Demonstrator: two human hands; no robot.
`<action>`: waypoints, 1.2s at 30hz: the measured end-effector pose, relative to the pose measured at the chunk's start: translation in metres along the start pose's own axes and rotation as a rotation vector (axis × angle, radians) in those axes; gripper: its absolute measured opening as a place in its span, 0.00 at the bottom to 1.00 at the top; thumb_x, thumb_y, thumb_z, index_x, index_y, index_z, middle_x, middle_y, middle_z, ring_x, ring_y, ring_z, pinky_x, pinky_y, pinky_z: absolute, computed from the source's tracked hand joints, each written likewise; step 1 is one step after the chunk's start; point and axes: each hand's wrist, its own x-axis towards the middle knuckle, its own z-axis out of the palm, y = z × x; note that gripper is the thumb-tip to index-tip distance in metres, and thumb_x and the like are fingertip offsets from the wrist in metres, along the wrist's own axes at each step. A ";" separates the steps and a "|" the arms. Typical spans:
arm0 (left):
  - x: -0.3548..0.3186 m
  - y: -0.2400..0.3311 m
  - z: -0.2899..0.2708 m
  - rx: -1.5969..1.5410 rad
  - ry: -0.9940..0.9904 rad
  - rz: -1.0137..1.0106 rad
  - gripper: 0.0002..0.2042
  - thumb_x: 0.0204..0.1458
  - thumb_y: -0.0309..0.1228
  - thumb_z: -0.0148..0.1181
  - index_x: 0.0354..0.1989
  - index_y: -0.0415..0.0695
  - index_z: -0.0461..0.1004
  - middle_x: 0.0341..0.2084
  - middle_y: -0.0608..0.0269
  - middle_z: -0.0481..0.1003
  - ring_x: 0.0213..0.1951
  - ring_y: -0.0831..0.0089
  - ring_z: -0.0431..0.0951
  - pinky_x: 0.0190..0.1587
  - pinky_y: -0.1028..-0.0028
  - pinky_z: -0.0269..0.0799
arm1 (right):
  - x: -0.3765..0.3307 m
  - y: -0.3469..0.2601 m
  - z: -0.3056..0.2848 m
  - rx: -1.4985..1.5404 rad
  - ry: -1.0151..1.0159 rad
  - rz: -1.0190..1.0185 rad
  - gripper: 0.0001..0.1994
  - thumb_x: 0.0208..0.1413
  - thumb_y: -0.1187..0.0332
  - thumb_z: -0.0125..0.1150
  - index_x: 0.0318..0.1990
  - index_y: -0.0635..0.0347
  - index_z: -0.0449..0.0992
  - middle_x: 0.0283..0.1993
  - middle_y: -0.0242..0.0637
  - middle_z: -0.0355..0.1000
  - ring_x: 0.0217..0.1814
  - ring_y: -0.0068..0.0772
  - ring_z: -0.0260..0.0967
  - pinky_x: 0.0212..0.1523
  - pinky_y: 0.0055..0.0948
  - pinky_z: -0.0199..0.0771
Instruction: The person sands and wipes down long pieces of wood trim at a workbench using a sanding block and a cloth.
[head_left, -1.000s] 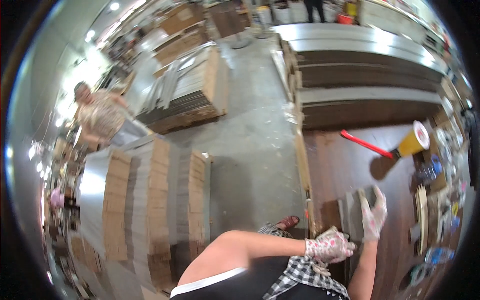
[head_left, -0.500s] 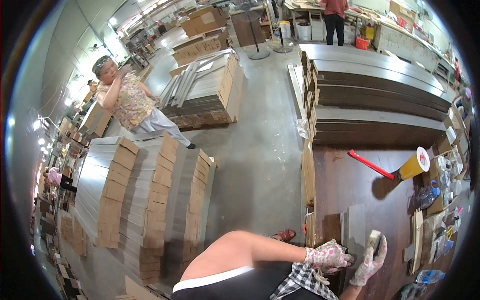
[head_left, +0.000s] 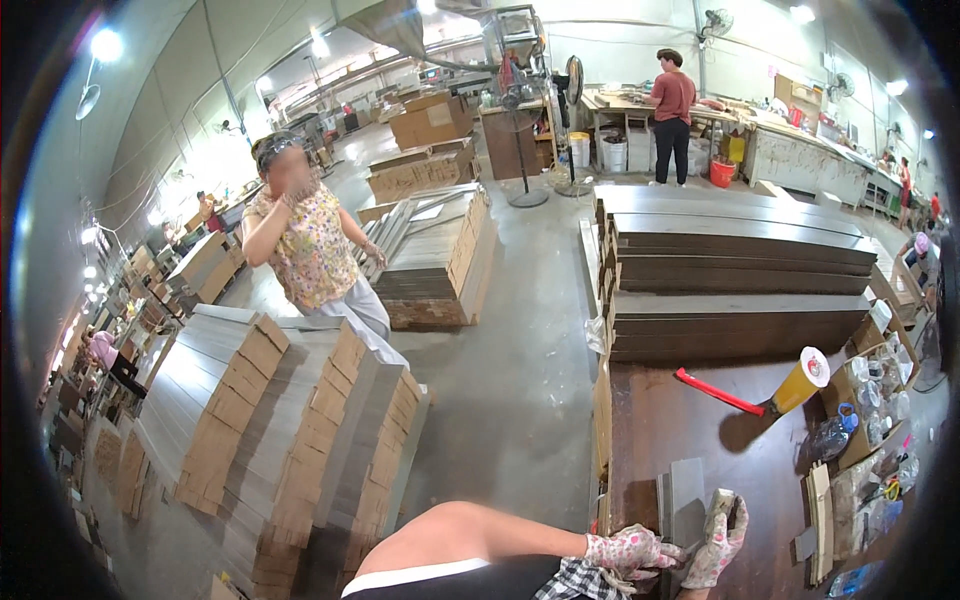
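Note:
My left hand (head_left: 632,550), in a white glove with pink spots, reaches in low over the brown worktable (head_left: 640,420). Its fingers are spread at the near end of a narrow grey board (head_left: 687,500). Just to the right, my right hand (head_left: 716,545) is raised in a matching glove, thumb and fingers curled toward each other. A small pale block (head_left: 723,494) shows at its fingertips, partly hidden by them. A thinner grey strip lies along the board's left side.
A yellow tub (head_left: 800,385) with a white top and a red-handled tool (head_left: 720,391) are farther up the table. Stacked dark boards (head_left: 740,325) lie behind. Plastic bottles (head_left: 832,432) line the right side. Packed board stacks (head_left: 310,410) and a co-worker (head_left: 310,245) are left of the aisle.
The view has tilted up, showing more of the workshop's far side. My right hand's fingers have drawn closer together around the pale block. My left hand stays by the board's near end, its fingers more extended.

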 end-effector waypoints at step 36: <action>0.081 0.116 -0.110 0.939 -0.357 -0.530 0.23 0.62 0.38 0.38 0.65 0.48 0.62 0.55 0.52 0.73 0.51 0.60 0.77 0.52 0.52 0.67 | -0.011 -0.033 0.029 0.069 0.188 0.141 0.22 0.61 0.76 0.50 0.64 0.66 0.63 0.61 0.42 0.65 0.62 0.35 0.63 0.63 0.34 0.64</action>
